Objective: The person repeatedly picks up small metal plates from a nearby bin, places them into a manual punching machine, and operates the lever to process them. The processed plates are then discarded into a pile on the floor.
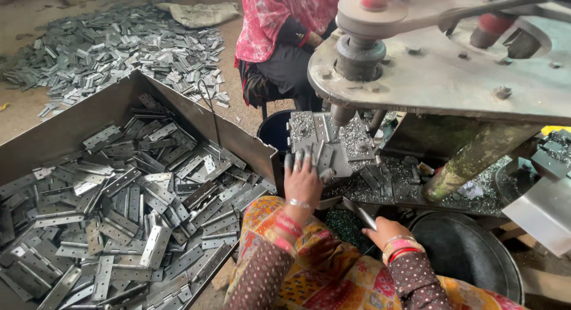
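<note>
Left hand [302, 182] on grey hinge [319, 150]

A metal bin [71, 128] holds heaped grey hinges [131, 215]; more hinges lie on the floor [24, 24].

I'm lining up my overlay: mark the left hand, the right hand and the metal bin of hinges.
left hand [302, 182], head view, back of the hand.
right hand [383, 230], head view, knuckles.
metal bin [71, 128], head view, bare far wall.
</note>
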